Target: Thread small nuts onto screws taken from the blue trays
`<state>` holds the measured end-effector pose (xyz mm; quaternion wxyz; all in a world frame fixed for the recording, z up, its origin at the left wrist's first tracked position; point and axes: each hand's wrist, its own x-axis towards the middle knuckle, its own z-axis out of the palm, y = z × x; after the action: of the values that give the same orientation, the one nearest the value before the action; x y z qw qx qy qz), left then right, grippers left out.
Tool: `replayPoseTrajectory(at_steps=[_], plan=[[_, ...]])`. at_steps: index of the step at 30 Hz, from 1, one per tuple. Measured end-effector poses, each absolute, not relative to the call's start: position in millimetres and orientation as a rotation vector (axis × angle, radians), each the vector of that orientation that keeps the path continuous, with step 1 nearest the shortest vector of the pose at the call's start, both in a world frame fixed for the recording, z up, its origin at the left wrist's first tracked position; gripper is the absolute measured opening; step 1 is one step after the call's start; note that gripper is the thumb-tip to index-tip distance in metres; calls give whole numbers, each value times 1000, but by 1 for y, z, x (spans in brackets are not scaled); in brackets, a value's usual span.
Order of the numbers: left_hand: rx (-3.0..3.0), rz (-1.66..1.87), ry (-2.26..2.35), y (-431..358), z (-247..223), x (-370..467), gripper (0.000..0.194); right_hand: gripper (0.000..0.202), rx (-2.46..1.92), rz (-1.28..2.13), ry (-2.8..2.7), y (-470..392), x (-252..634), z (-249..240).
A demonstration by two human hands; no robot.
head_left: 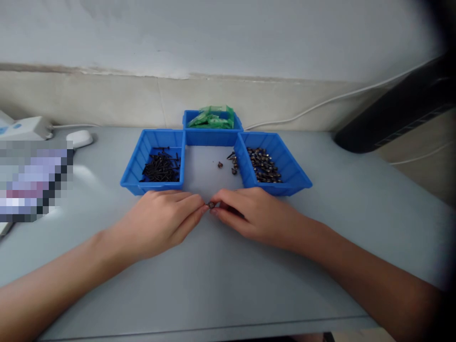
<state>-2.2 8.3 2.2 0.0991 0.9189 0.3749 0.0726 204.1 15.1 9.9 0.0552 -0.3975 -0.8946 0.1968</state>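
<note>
My left hand (170, 216) and my right hand (249, 211) meet in front of the blue bins. A small metal piece (211, 205) sits between their fingertips. My right thumb and fingers pinch it; my left fingertips are pressed together at its left side, and what they grip is too small to make out. Dark screws (162, 166) lie in the left blue bin (152, 187). The right blue bin (285, 189) holds many shiny metal fasteners (263, 166). Between the bins lie a loose metal piece (220, 165) and several more beside the right bin.
A back blue bin (212, 137) holds green plastic packets (213, 118). At the left are a blurred-out device (35, 180), a white rounded case (80, 138) and a white power strip (26, 128). A black cylinder (392, 104) and a white cable (320, 103) are at the right.
</note>
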Motion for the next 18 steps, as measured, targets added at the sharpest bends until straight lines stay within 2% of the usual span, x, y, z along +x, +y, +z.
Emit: replayPoseTrajectory(at_steps=[18], plan=[[2722, 229, 1095, 9, 0, -3, 33, 18, -1177, 570, -2724, 15, 204, 8]])
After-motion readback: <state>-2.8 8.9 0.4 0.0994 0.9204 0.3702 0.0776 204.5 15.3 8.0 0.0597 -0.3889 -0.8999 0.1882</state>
